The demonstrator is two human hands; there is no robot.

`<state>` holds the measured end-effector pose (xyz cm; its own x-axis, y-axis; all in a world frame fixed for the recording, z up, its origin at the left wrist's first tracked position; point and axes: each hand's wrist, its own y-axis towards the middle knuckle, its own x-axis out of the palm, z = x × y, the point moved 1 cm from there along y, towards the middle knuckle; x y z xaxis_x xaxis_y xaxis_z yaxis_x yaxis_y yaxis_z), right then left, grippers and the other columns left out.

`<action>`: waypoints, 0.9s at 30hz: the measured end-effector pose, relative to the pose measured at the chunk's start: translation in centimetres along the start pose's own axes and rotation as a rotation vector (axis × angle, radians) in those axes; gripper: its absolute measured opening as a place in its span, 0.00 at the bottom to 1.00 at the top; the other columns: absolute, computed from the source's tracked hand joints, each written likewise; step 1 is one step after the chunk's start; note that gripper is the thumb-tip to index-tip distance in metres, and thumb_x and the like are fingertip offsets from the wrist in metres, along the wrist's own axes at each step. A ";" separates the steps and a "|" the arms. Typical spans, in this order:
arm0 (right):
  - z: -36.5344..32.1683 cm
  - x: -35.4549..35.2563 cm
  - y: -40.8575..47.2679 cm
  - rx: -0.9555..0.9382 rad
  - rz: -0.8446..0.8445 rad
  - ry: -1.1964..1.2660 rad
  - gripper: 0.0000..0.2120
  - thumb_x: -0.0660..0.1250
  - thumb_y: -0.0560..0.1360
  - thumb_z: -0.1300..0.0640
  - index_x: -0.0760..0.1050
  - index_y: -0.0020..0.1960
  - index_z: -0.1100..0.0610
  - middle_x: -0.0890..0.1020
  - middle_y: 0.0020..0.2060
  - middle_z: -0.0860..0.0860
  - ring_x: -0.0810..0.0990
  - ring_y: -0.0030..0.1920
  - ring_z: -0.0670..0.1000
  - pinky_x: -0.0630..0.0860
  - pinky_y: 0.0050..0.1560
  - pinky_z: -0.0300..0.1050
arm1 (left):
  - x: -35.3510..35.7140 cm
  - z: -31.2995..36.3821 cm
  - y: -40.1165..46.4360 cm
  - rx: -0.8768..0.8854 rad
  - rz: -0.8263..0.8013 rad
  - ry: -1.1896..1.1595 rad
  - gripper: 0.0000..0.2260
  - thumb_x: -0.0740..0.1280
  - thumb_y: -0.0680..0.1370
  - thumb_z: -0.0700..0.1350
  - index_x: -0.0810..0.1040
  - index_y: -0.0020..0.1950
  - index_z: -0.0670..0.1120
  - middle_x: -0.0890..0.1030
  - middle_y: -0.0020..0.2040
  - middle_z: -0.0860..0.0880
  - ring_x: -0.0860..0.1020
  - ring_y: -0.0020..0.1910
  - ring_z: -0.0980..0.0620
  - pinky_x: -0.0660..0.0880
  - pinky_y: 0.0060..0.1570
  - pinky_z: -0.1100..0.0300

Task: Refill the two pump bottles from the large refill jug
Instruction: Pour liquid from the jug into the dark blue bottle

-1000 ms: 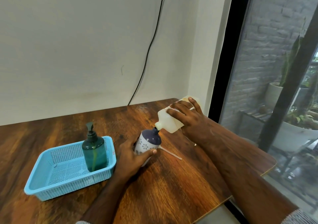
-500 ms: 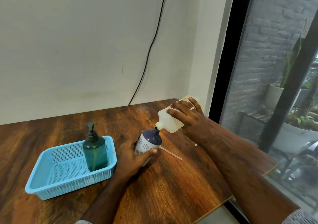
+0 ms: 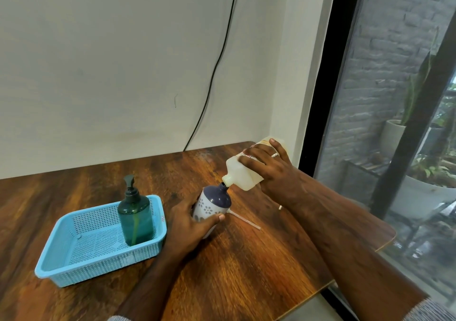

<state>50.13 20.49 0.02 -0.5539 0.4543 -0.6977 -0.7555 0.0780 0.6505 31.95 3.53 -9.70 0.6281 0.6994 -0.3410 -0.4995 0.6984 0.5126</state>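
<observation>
We had the refill jug (image 3: 243, 175) tipped on its side in our right hand (image 3: 274, 172), fingers curled over its upper face, and its spout sat right at the open neck of the white-and-navy flowered bottle (image 3: 212, 203). Our left hand (image 3: 191, 224) wrapped that bottle low on its body, thumb across the front, and held it leaning toward the jug on the wooden table (image 3: 246, 271). To pour well here, we judged the spout had to sit squarely over the narrow neck, with the tilt raised slowly so the flow did not outrun the opening; we could not see a stream or the level inside, since the bottle was opaque. The tilted bottle called for a firm left grip, as a slip would send liquid across the wood. A thin white tube (image 3: 244, 219), likely the pump's dip tube, lay on the table just behind the bottle. The green pump bottle (image 3: 135, 214) stood upright with its pump on in the near right corner of the blue basket (image 3: 74, 269), well to the left.
</observation>
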 end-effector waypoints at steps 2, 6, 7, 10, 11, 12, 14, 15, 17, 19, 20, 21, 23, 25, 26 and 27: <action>0.0 0.0 0.0 0.000 0.001 -0.004 0.42 0.82 0.60 0.66 0.67 0.68 0.49 0.79 0.64 0.55 0.76 0.65 0.60 0.61 0.73 0.66 | 0.0 -0.1 0.0 0.000 -0.001 0.001 0.32 0.79 0.64 0.62 0.77 0.65 0.53 0.81 0.54 0.60 0.78 0.53 0.65 0.80 0.49 0.59; 0.0 0.0 0.0 -0.001 0.000 -0.002 0.42 0.82 0.59 0.65 0.67 0.68 0.50 0.79 0.64 0.56 0.76 0.65 0.61 0.62 0.72 0.67 | 0.0 -0.2 0.0 0.001 -0.003 -0.009 0.32 0.78 0.64 0.63 0.77 0.65 0.54 0.82 0.55 0.60 0.79 0.53 0.63 0.81 0.50 0.55; -0.1 0.0 0.1 -0.001 -0.002 -0.002 0.43 0.82 0.59 0.65 0.67 0.68 0.50 0.79 0.64 0.56 0.76 0.65 0.61 0.62 0.72 0.67 | 0.0 -0.2 0.0 0.001 0.000 -0.006 0.32 0.78 0.64 0.64 0.77 0.65 0.54 0.82 0.55 0.60 0.79 0.53 0.64 0.81 0.51 0.56; -0.1 -0.1 0.1 -0.004 -0.002 -0.006 0.43 0.82 0.59 0.65 0.67 0.68 0.50 0.79 0.64 0.56 0.76 0.65 0.61 0.62 0.72 0.67 | -0.1 0.0 0.0 0.011 0.000 -0.002 0.32 0.77 0.64 0.65 0.77 0.64 0.55 0.81 0.55 0.61 0.78 0.53 0.65 0.81 0.50 0.57; -0.1 -0.1 0.2 -0.006 -0.001 -0.008 0.43 0.82 0.59 0.65 0.67 0.68 0.50 0.79 0.64 0.56 0.76 0.65 0.61 0.62 0.72 0.67 | -0.1 0.1 0.0 0.015 -0.003 -0.005 0.31 0.77 0.64 0.64 0.77 0.64 0.55 0.81 0.55 0.61 0.78 0.53 0.64 0.81 0.50 0.57; -0.1 -0.1 0.2 -0.007 0.000 -0.010 0.42 0.82 0.59 0.65 0.67 0.68 0.50 0.79 0.64 0.56 0.76 0.65 0.61 0.62 0.72 0.67 | -0.1 0.1 0.0 0.017 -0.004 -0.006 0.31 0.77 0.64 0.64 0.77 0.64 0.55 0.81 0.54 0.61 0.79 0.53 0.64 0.81 0.50 0.57; -0.1 -0.1 0.2 -0.006 -0.001 -0.008 0.42 0.82 0.59 0.65 0.67 0.68 0.50 0.80 0.64 0.56 0.77 0.65 0.61 0.62 0.72 0.67 | -0.1 0.1 0.0 0.015 0.001 -0.002 0.30 0.77 0.64 0.64 0.77 0.63 0.56 0.82 0.54 0.61 0.79 0.53 0.64 0.81 0.50 0.57; -0.1 -0.1 0.2 -0.005 -0.002 -0.008 0.42 0.82 0.59 0.65 0.67 0.68 0.50 0.80 0.64 0.56 0.77 0.65 0.61 0.62 0.72 0.68 | -0.1 0.1 0.0 0.007 0.006 0.003 0.31 0.77 0.64 0.65 0.76 0.63 0.57 0.81 0.54 0.61 0.78 0.52 0.65 0.81 0.50 0.56; 0.0 0.0 0.2 -0.003 -0.007 -0.006 0.43 0.82 0.59 0.65 0.67 0.68 0.50 0.80 0.64 0.57 0.77 0.65 0.61 0.63 0.72 0.68 | -0.1 -0.1 0.0 -0.009 0.010 0.007 0.32 0.76 0.63 0.68 0.77 0.62 0.57 0.81 0.54 0.61 0.78 0.52 0.65 0.81 0.51 0.54; 0.0 0.0 0.2 -0.001 -0.013 0.004 0.43 0.83 0.59 0.65 0.67 0.68 0.50 0.79 0.64 0.57 0.77 0.65 0.62 0.63 0.72 0.69 | 0.0 -0.2 0.0 -0.001 0.007 0.001 0.32 0.76 0.63 0.68 0.77 0.63 0.55 0.82 0.54 0.60 0.79 0.53 0.63 0.81 0.51 0.52; 0.0 0.0 0.2 0.000 -0.019 0.006 0.44 0.83 0.59 0.65 0.67 0.69 0.50 0.79 0.64 0.57 0.77 0.65 0.62 0.63 0.71 0.69 | 0.0 -0.3 0.0 0.005 0.005 -0.001 0.32 0.77 0.63 0.67 0.77 0.63 0.55 0.82 0.54 0.60 0.80 0.53 0.62 0.81 0.50 0.52; -0.1 -0.1 0.3 -0.001 -0.021 0.003 0.44 0.83 0.59 0.65 0.66 0.69 0.50 0.79 0.64 0.57 0.77 0.65 0.62 0.63 0.71 0.69 | 0.0 -0.2 0.0 0.012 0.006 0.000 0.32 0.77 0.64 0.66 0.78 0.63 0.54 0.82 0.54 0.60 0.80 0.52 0.62 0.81 0.50 0.52; 0.0 0.0 0.3 -0.006 -0.024 -0.006 0.44 0.83 0.59 0.64 0.67 0.69 0.49 0.79 0.64 0.57 0.77 0.65 0.62 0.63 0.72 0.69 | 0.0 -0.2 0.1 0.020 0.007 0.008 0.31 0.77 0.64 0.65 0.78 0.63 0.54 0.82 0.53 0.60 0.80 0.52 0.62 0.81 0.49 0.53; 0.0 0.0 0.3 -0.006 -0.024 -0.003 0.44 0.83 0.59 0.65 0.67 0.69 0.49 0.79 0.64 0.56 0.76 0.65 0.62 0.63 0.72 0.68 | 0.0 -0.2 0.1 0.018 0.005 0.008 0.31 0.77 0.64 0.65 0.77 0.63 0.54 0.82 0.54 0.60 0.80 0.53 0.62 0.81 0.50 0.54; -0.1 -0.1 0.3 -0.004 -0.024 -0.003 0.44 0.83 0.59 0.65 0.67 0.69 0.49 0.79 0.64 0.56 0.76 0.66 0.62 0.62 0.72 0.68 | 0.0 -0.2 0.0 0.016 0.004 0.009 0.31 0.77 0.64 0.65 0.77 0.63 0.55 0.82 0.54 0.60 0.79 0.53 0.63 0.81 0.50 0.54; -0.1 -0.1 0.3 -0.003 -0.023 -0.003 0.44 0.83 0.59 0.66 0.67 0.69 0.49 0.79 0.64 0.56 0.76 0.66 0.62 0.62 0.72 0.68 | 0.0 -0.2 0.0 0.015 0.002 0.008 0.31 0.77 0.64 0.65 0.77 0.64 0.55 0.82 0.54 0.60 0.79 0.53 0.63 0.81 0.50 0.54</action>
<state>49.90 20.43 0.25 -0.5348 0.4554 -0.7117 -0.7693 0.0859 0.6330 31.79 3.55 -9.83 0.6224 0.7020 -0.3461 -0.4914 0.6947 0.5253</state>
